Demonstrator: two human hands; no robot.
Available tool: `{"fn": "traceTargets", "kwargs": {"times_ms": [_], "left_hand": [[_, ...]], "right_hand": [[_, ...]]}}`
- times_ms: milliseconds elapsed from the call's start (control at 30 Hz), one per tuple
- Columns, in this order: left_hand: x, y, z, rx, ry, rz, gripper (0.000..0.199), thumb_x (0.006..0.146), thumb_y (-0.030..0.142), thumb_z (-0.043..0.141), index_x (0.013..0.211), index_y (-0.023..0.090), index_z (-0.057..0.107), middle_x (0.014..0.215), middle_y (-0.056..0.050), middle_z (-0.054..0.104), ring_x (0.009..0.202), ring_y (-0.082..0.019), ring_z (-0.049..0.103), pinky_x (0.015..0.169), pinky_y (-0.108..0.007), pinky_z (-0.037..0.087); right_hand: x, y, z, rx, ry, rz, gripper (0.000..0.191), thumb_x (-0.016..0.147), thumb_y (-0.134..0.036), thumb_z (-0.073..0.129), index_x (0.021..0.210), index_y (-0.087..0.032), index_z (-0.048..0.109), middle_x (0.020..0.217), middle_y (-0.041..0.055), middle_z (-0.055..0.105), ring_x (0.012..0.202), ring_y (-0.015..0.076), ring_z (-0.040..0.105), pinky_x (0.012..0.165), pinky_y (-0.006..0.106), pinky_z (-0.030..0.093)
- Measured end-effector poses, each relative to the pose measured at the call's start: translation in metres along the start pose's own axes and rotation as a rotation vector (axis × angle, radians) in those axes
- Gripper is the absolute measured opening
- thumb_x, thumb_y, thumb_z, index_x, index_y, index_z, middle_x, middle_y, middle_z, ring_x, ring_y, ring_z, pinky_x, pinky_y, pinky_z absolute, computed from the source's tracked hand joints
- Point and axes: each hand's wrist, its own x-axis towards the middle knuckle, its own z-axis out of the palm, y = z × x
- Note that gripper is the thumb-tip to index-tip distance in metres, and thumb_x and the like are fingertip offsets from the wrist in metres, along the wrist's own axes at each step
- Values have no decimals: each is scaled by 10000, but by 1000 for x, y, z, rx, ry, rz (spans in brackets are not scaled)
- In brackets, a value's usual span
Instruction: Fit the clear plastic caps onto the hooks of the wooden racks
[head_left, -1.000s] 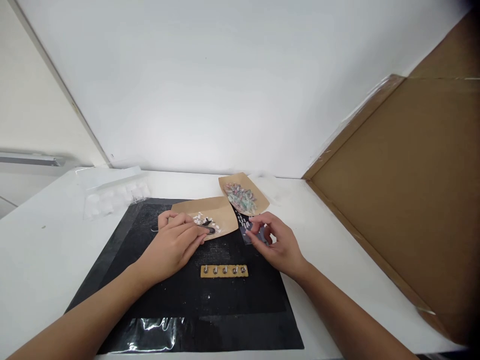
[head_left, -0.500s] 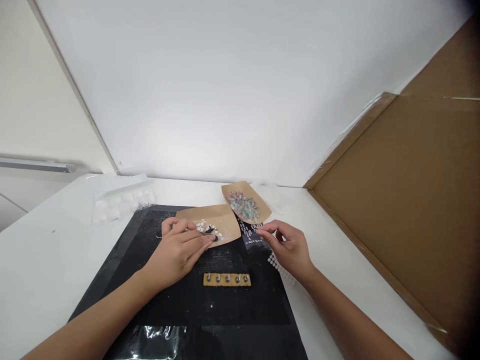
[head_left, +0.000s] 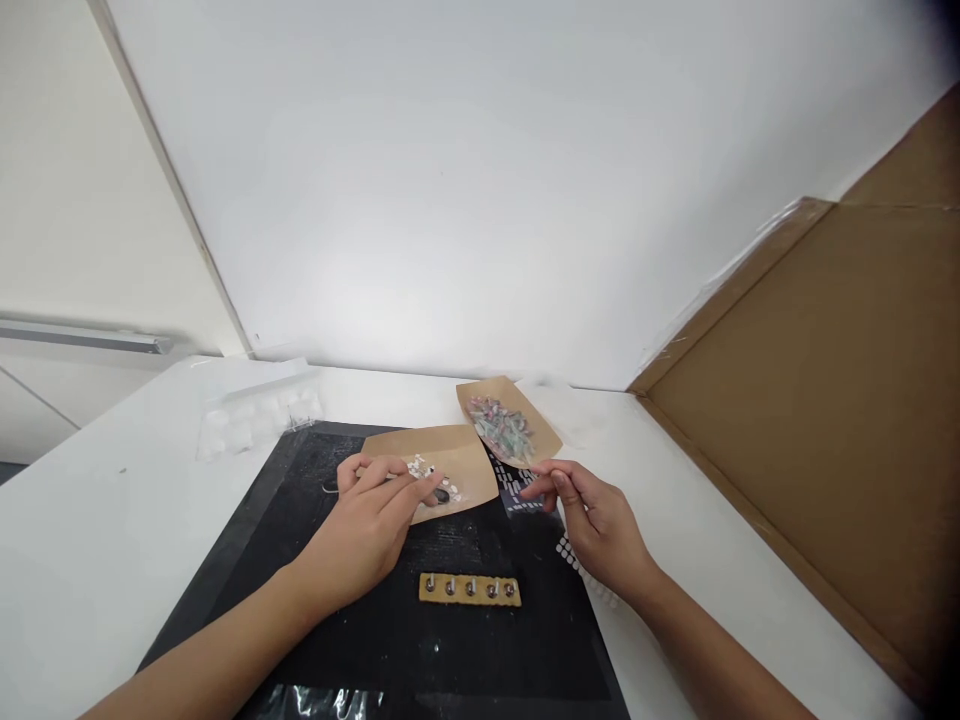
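My left hand (head_left: 367, 520) rests with bent fingers over a brown paper packet (head_left: 465, 458) with a clear window and small white pieces. By its fingertips is a small dark item (head_left: 443, 495); a thin grey end (head_left: 328, 489) pokes out on the other side. What lies under the fingers is hidden. To the right, my right hand (head_left: 592, 515) is closed in a pinch of thumb and forefinger, and anything between them is too small to name. It hovers above a dark sheet of pale stickers (head_left: 516, 497). In front lies a tan strip (head_left: 469, 590) bearing several small round metal pieces with white tips.
A second brown packet (head_left: 551, 432) of coloured pieces stands behind. White round stickers (head_left: 581, 570) lie by the right wrist. A black mat (head_left: 360, 640) covers the white table (head_left: 97, 540). Clear packaging (head_left: 247, 425) sits back left; a cardboard panel (head_left: 810, 420) bounds the right.
The view has shifted slightly, so things sit lower and further right. My right hand's thumb has drawn back along the forefinger. My left fingertips have pulled back a little from the dark item.
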Motion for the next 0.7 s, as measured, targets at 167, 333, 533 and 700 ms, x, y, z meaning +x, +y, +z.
{"fn": "traceTargets", "kwargs": {"times_ms": [167, 333, 533, 700], "left_hand": [[0, 5, -1, -39, -50, -52, 560, 1030, 81, 484, 1565, 206, 376, 1160, -80, 775, 1144, -293, 570, 1004, -490, 276], [1, 12, -4, -51, -53, -66, 486, 1024, 132, 518, 1495, 175, 406, 1136, -83, 766, 1152, -306, 552, 1018, -512, 268], [1, 12, -3, -69, -42, -67, 420, 1000, 129, 525, 1414, 175, 475, 1083, -78, 763, 1139, -313, 556, 1013, -509, 281], [-1, 15, -1, -36, -30, -25, 338, 1007, 142, 521, 1344, 170, 539, 1131, -100, 746, 1139, -309, 562, 1030, -525, 281]], "right_hand": [[0, -2, -1, -72, 24, -54, 306, 1098, -410, 448, 1154, -280, 720, 857, 9, 784, 717, 197, 714, 698, 329, 572], [2, 0, -3, -138, 125, -129, 294, 1040, -419, 582, 848, -261, 740, 686, 7, 702, 624, 197, 656, 618, 330, 505], [7, 4, 0, -219, 206, -85, 448, 1101, -434, 402, 823, -254, 704, 636, 6, 637, 635, 206, 634, 708, 366, 488], [17, 0, 0, -294, 253, -94, 429, 1126, -401, 294, 1195, -262, 694, 990, 47, 778, 1050, 270, 692, 1075, 512, 396]]}}
